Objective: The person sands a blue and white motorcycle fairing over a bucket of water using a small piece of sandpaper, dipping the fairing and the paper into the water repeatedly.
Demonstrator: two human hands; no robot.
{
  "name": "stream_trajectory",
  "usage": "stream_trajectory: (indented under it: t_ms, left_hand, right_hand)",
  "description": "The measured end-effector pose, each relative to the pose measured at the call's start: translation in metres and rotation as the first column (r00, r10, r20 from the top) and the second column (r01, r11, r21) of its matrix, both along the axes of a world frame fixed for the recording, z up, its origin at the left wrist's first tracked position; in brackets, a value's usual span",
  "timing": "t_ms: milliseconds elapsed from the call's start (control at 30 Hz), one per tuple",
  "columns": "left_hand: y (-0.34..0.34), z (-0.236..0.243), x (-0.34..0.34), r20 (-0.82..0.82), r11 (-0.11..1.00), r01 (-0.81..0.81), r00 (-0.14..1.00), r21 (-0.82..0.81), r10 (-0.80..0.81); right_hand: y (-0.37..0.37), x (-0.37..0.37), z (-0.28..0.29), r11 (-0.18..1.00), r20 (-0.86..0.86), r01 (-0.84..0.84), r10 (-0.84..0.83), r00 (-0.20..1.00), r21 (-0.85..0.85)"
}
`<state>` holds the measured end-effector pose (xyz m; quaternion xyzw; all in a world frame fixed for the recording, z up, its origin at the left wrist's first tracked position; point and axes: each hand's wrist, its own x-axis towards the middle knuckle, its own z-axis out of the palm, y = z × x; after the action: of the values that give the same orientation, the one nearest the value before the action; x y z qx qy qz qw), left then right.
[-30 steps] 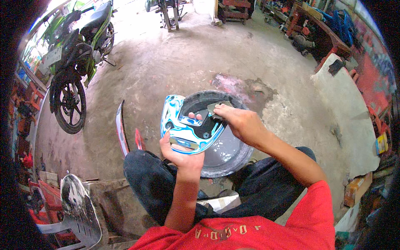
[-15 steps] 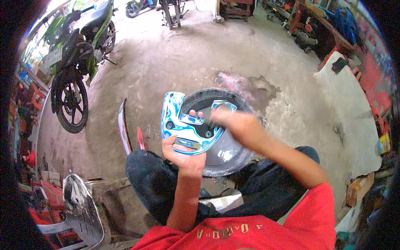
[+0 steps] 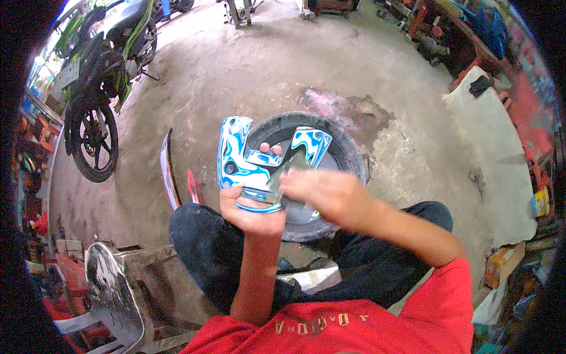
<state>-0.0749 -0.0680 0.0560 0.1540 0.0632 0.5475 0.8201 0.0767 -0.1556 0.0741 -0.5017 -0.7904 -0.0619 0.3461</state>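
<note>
My left hand (image 3: 254, 215) grips a U-shaped plastic panel (image 3: 234, 154) from below, thumb on its near edge and fingertips showing in its notch. The panel is glossy white with blue and silver swirls and has dark round holes. Closed, my right hand (image 3: 330, 192) presses a dark grey sheet (image 3: 280, 174), like wet sandpaper, on the panel's face near the bottom of the curve. The sheet and fingers are somewhat blurred and hide part of that side. Under the panel stands a round black basin (image 3: 358, 141) holding greyish water, between my folded legs.
Two narrow red-and-white panels (image 3: 169, 171) lie on the concrete floor left of the basin. A green-black motorcycle (image 3: 97, 112) stands at far left. A paint-stained chair (image 3: 112, 277) is at near left, a white sheet (image 3: 495, 171) at right, and a wooden bench (image 3: 471, 47) at far right.
My right hand has slid the dark sheet down and left across the panel, from its right arm to the lower curve. My left hand still holds the panel; the whole view has shifted slightly.
</note>
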Motion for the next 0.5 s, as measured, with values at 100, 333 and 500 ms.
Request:
stream_trajectory:
  t_ms: [100,333,500]
  left_hand:
    - [-0.003,0.006,-0.003,0.01,0.999,0.006,1.0,-0.044,-0.006]
    - [0.001,-0.004,0.001,-0.047,1.0,0.019,0.999,0.019,-0.018]
    - [0.005,-0.003,-0.006,-0.087,0.998,-0.01,0.996,0.055,0.015]
  right_hand:
    - [0.024,0.048,0.004,0.945,-0.122,0.231,-0.264,0.957,-0.23]
    - [0.009,0.02,-0.001,0.997,-0.039,0.066,-0.067,0.997,-0.042]
    - [0.009,0.012,-0.005,0.993,-0.111,0.007,-0.02,0.994,-0.114]
